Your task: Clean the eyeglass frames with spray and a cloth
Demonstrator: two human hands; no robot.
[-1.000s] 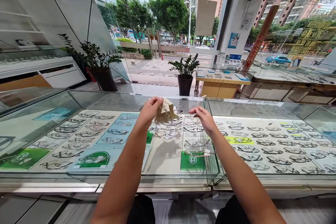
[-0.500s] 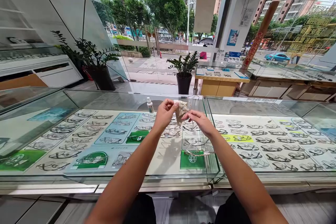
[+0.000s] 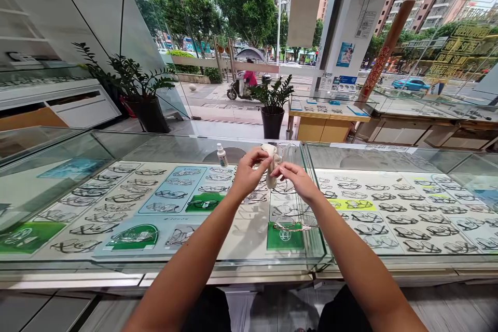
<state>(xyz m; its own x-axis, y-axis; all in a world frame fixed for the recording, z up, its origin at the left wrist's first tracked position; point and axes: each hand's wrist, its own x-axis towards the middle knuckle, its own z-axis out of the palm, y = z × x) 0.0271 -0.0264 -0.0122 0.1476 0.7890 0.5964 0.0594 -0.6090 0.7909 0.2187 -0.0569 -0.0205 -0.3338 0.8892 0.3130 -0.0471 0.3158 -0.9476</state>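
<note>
My left hand (image 3: 250,172) pinches a beige cleaning cloth (image 3: 271,180) that is bunched up and hangs down between my hands. The fingers of my right hand (image 3: 298,177) are closed on a pair of thin-framed eyeglasses (image 3: 288,151), held just above the glass counter. The cloth is against the near side of the glasses; my fingers partly hide where they meet. To the left of my hands, a small white spray bottle (image 3: 222,155) stands upright on the counter.
Under the glass counter (image 3: 249,255) lie rows of eyeglasses on white, blue and green cards. Another thin pair of glasses (image 3: 293,225) shows over a green card. Beyond stand two potted plants (image 3: 273,119) and a wooden display table (image 3: 327,127).
My left hand has shifted slightly right, and the cloth is now more folded and bunched around the glasses. Outside, a person on a scooter has come into view.
</note>
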